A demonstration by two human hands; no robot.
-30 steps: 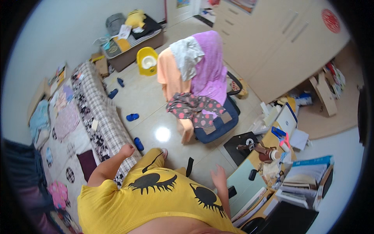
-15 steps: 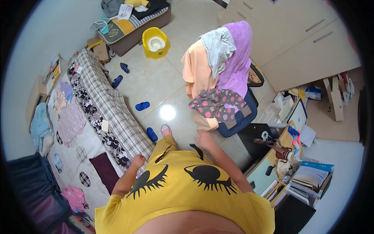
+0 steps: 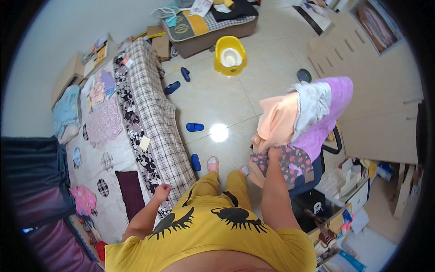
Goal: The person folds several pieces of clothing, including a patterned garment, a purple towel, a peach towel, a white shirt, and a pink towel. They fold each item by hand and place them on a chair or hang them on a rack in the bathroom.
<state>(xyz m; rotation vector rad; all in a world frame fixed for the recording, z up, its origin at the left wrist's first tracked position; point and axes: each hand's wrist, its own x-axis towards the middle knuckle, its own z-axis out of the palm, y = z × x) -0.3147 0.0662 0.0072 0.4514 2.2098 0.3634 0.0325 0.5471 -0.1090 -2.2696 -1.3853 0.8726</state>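
My right hand reaches forward onto the pile of clothes on the office chair, gripping the lower edge of a peach-orange garment. Beside that garment hang a grey-white cloth and a purple one; a dark flowered cloth lies on the seat. My left hand hangs by my side in a loose fist, holding nothing, close to the checked blanket edge of the bed. I wear a yellow shirt and yellow trousers.
A yellow potty stands on the tiled floor at the back, before a low padded bench. Blue slippers lie scattered beside the bed. Wardrobes line the right; a cluttered desk is at lower right.
I have stepped toward the chair. My right hand has gone from hanging low to reaching out and taking hold of the peach-orange garment; my left arm has swung back beside the bed.
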